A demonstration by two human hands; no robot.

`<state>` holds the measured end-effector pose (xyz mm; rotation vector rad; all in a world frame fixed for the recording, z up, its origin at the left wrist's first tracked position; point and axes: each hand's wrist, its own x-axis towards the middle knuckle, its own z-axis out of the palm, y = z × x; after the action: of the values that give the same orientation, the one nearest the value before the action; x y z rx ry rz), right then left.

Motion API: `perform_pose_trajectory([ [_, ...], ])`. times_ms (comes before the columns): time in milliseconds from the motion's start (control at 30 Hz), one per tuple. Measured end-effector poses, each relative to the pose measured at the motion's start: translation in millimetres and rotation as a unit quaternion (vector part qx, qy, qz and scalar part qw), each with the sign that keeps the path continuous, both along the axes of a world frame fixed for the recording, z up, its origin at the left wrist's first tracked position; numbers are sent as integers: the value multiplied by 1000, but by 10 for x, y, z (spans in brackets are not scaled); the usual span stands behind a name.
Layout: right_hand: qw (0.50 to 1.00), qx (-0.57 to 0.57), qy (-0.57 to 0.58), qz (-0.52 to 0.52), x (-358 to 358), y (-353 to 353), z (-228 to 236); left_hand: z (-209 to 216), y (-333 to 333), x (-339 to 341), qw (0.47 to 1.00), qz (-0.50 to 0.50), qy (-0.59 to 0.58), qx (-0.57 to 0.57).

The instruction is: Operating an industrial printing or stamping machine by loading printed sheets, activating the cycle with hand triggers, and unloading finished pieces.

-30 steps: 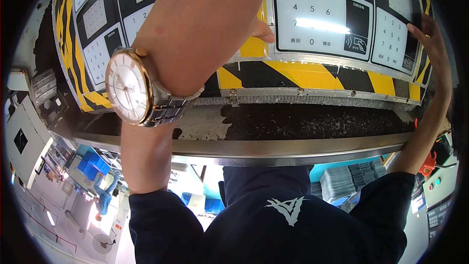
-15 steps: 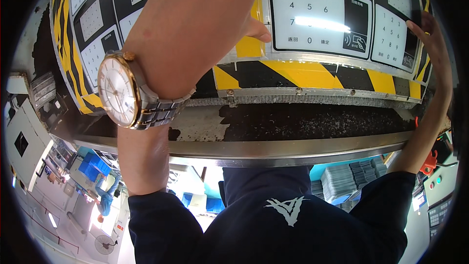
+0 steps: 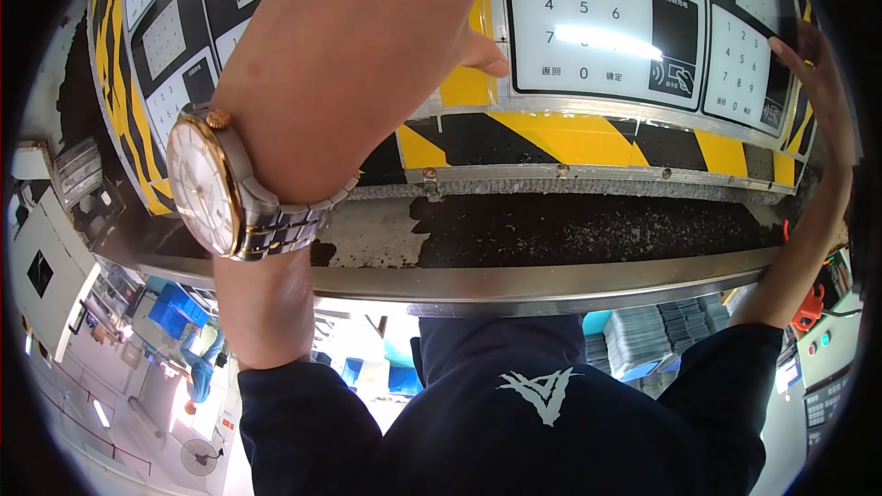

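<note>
Panel sheet (image 3: 579, 101): flat on the dark, patchy table (image 3: 570, 231), white keypads on black, striped border (image 3: 560, 140) in yellow and black.
Left hand (image 3: 395, 9): reaches over the sheet, thumb (image 3: 485, 57) out beside the large keypad; fingers run off the upper edge, grip cannot be told.
Right hand (image 3: 820, 73): at the sheet's right margin, thumb over the small keypad; fingers bent, partly in shadow, hold cannot be told.
Left wrist: metal-band watch (image 3: 207, 188).
Near edge: steel rail (image 3: 514, 290).
</note>
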<state>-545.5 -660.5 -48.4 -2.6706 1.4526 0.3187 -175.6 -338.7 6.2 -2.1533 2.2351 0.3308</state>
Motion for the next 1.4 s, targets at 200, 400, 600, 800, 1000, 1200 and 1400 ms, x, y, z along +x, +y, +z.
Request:
perform_pose_trajectory([
  [200,999,33,12,-5,50,47,65,0,-9,5,1000,0,14,-1],
  [400,1000,-3,13,-25,112,115,46,38,-41,3,1000,1,30,-8],
  [600,998,34,-41,-35,153,94,29,107,-59,-64,999,17,24,27],
  [800,998,8,-42,-39,171,147,29,103,-69,-7,998,3,61,4],
  [1000,998,13,-60,-29,159,136,43,94,-29,11,996,20,92,0],
  [1200,991,76,-98,-53,191,133,82,116,-67,21,996,31,82,14],
  [1400,990,73,-106,-62,274,239,139,214,-99,72,985,49,146,84],
])
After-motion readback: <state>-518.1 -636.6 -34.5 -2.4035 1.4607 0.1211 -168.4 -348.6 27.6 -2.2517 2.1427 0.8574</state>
